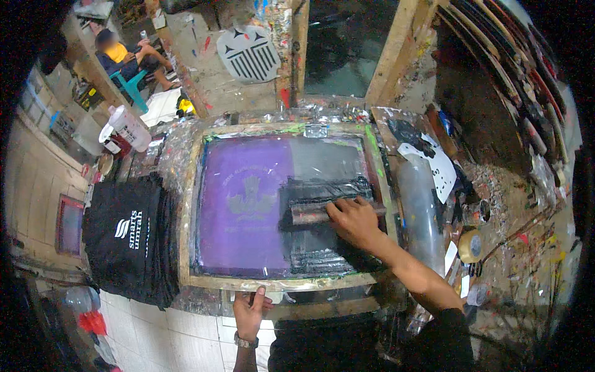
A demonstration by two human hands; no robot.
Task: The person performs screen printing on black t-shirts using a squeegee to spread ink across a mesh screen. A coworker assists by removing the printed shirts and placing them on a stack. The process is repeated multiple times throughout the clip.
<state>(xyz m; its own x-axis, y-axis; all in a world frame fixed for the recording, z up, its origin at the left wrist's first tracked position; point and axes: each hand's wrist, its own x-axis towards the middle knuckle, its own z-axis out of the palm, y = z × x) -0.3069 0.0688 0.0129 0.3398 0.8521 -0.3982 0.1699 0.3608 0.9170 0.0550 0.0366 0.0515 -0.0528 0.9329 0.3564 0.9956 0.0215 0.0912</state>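
Note:
In front of me lies a wooden-framed printing screen [185,239], its mesh purple on the left and grey-black on the right. A pale emblem with curved lettering shows in the purple part. My right hand [358,222] is closed over a squeegee [305,214], which rests on the right half among thick smears of black ink [319,263]. At the near edge of the frame, my left hand [250,315] holds the wood, thumb on top and fingers curled below. What lies under the screen is hidden.
A stack of black printed cloth items [114,248] sits left of the screen. Behind it stand plastic bottles [130,127]. To the right are a clear cylinder [423,204] and a tape roll [470,246]. A person [127,56] sits on a chair at the far left.

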